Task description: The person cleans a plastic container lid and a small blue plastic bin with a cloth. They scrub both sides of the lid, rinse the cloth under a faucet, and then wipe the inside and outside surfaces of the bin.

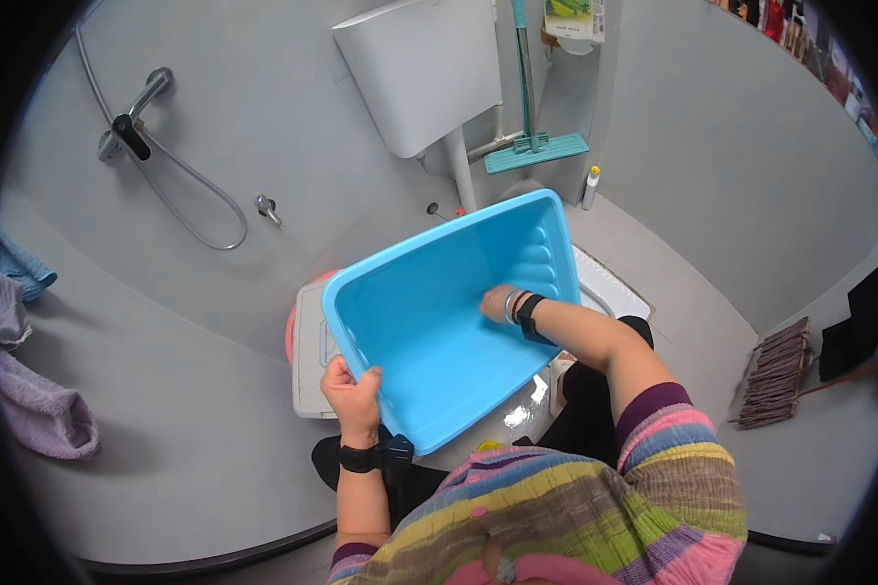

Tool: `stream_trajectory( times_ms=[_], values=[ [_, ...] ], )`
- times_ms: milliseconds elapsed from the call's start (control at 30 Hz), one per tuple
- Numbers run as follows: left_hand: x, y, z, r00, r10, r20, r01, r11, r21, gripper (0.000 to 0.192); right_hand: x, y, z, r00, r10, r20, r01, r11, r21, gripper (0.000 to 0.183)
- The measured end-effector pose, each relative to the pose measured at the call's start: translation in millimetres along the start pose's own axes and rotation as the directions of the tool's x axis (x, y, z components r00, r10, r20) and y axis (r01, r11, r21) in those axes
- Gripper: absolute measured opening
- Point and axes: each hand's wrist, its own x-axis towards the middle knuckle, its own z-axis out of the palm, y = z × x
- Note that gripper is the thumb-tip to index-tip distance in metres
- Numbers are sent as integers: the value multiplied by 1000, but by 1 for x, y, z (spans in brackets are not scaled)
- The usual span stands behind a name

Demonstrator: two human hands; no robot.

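Note:
A large light-blue plastic storage tub (pixel 417 303) is tilted in front of me, its open mouth facing up towards me. My left hand (pixel 353 391) grips its left rim, with the thumb over the edge. Inside the tub, my right hand (pixel 495 303) is curled near the ridged right end wall. Its fingers point away from me, so whether it holds anything or presses on the plastic is hidden. The tub's inner surface looks smooth and bare.
A grey-white lidded box (pixel 309 391) stands behind the tub's left end, with a pink rim behind it. A squat toilet (pixel 614 285) lies at the right. A cistern (pixel 421 77), flat mop (pixel 538 152), bottle (pixel 591 189), wall tap (pixel 267 207) and shower mixer (pixel 130 135) line the wall.

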Motion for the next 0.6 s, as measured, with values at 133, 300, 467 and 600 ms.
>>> stream_trajectory(
  times_ms=[133, 300, 467, 600],
  values=[
    [4, -4, -5, 999, -13, 51, 9, 997, 73, 16, -12, 34, -37, 878, -124, -462, -67, 924, -376, 12],
    [9, -4, -14, 1000, 2, -25, 0, 997, 77, 16, -42, 70, -31, 684, -270, -678, -135, 866, -481, 12],
    [10, -3, -10, 998, 25, -59, -23, 999, 38, 18, -33, 33, 54, 820, -73, -568, 48, 997, -59, 15],
    [14, -4, -4, 989, 131, -65, -126, 989, 76, 19, -27, 16, 75, 809, 107, -578, -49, 992, 114, 18]
  ],
)
